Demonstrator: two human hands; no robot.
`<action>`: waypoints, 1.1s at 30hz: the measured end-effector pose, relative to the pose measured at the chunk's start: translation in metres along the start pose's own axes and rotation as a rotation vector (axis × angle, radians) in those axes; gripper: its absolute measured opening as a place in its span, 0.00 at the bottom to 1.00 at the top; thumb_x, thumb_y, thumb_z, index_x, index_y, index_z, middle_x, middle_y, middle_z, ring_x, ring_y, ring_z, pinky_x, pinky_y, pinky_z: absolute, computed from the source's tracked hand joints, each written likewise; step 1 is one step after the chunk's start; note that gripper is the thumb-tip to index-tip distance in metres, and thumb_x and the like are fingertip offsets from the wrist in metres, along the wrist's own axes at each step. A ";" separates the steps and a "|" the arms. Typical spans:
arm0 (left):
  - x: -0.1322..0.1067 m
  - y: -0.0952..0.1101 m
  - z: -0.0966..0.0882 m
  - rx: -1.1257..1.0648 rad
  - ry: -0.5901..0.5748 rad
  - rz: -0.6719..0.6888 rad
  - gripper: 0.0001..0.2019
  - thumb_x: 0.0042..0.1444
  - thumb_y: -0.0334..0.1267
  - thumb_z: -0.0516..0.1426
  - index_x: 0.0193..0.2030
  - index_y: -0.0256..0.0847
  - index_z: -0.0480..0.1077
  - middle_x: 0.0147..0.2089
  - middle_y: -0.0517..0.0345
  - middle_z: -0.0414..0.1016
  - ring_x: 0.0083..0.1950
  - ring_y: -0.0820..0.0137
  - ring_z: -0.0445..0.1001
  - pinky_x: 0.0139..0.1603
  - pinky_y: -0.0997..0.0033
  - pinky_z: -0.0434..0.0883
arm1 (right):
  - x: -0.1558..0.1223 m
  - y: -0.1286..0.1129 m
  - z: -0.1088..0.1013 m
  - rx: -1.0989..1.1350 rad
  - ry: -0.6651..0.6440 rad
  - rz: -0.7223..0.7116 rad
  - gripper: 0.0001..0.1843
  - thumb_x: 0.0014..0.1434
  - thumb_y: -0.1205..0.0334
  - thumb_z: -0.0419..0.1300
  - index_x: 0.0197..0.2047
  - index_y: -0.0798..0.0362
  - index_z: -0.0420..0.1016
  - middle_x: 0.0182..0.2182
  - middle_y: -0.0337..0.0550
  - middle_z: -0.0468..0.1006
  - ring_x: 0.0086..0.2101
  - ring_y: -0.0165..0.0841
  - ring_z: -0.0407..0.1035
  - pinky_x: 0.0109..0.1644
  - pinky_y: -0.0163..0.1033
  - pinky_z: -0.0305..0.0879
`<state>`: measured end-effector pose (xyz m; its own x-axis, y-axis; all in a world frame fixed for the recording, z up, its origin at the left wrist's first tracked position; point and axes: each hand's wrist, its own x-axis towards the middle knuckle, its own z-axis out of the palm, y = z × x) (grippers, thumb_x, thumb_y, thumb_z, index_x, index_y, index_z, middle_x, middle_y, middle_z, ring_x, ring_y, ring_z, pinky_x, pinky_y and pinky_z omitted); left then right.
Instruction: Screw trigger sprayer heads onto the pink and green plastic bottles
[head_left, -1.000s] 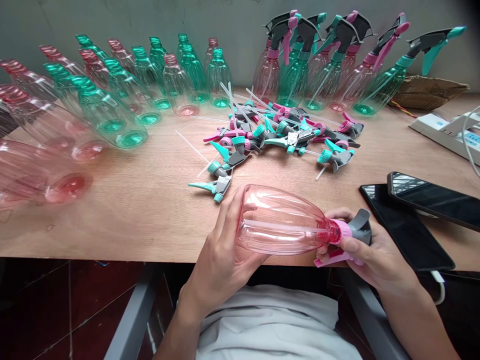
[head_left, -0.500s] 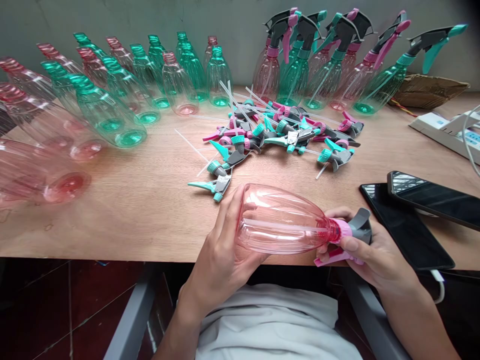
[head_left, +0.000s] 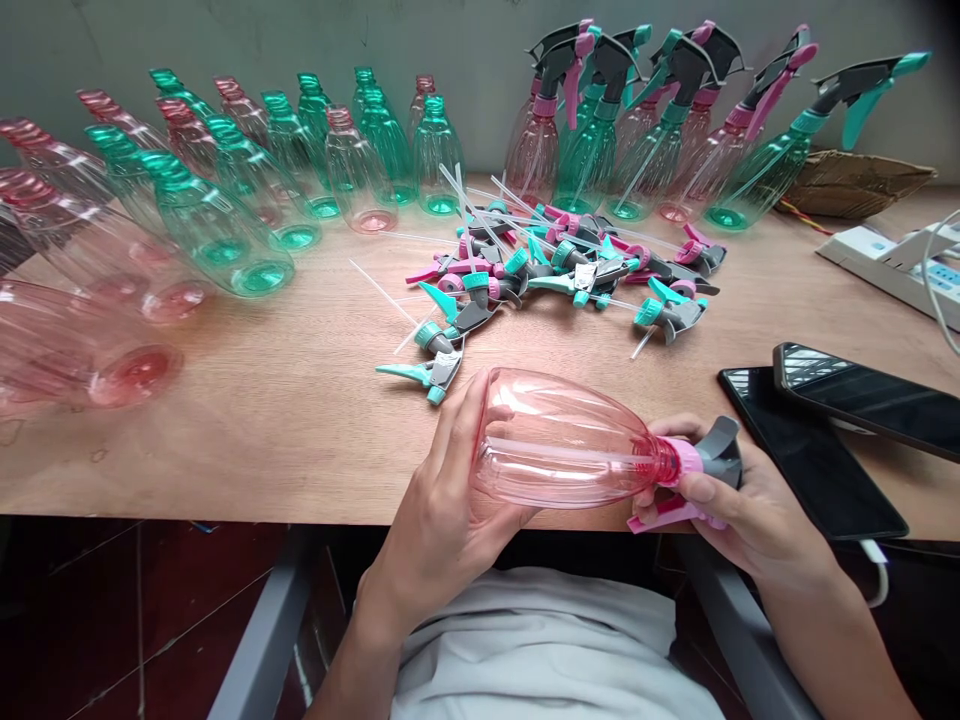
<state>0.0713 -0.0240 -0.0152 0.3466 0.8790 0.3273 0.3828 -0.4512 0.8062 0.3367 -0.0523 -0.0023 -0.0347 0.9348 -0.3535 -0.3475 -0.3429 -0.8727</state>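
Hardly anything has moved since half a second ago: both hands and the pink bottle [head_left: 570,440] keep their places, and only the view has shifted very slightly. The left hand [head_left: 442,500] is curved around the bottle's base, holding it on its side above the table's near edge. The right hand [head_left: 750,510] is closed, fingers and thumb, about the spray head [head_left: 721,455] at the bottle's neck. The tube already lies inside and the pink collar [head_left: 688,462] sits over the mouth, so this one looks nearly done; whether the collar is fully tight, I cannot tell. Beyond the right hand, against the wall, stand bottles with heads fitted [head_left: 649,165]. Still left are the open-necked bottles [head_left: 259,180], beyond and to the left of the left hand, and the loose spray heads [head_left: 592,275] heaped beyond both hands.
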 end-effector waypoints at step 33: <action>0.001 0.003 -0.002 0.009 -0.003 0.012 0.50 0.62 0.37 0.67 0.81 0.55 0.40 0.81 0.50 0.51 0.74 0.52 0.65 0.75 0.52 0.67 | 0.003 0.004 -0.005 -0.070 0.010 -0.056 0.24 0.46 0.51 0.82 0.44 0.46 0.82 0.33 0.41 0.89 0.28 0.41 0.84 0.29 0.40 0.85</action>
<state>0.0712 -0.0239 -0.0110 0.3536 0.8730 0.3359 0.3858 -0.4633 0.7978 0.3399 -0.0518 -0.0089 -0.0077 0.9517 -0.3069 -0.2823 -0.2965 -0.9124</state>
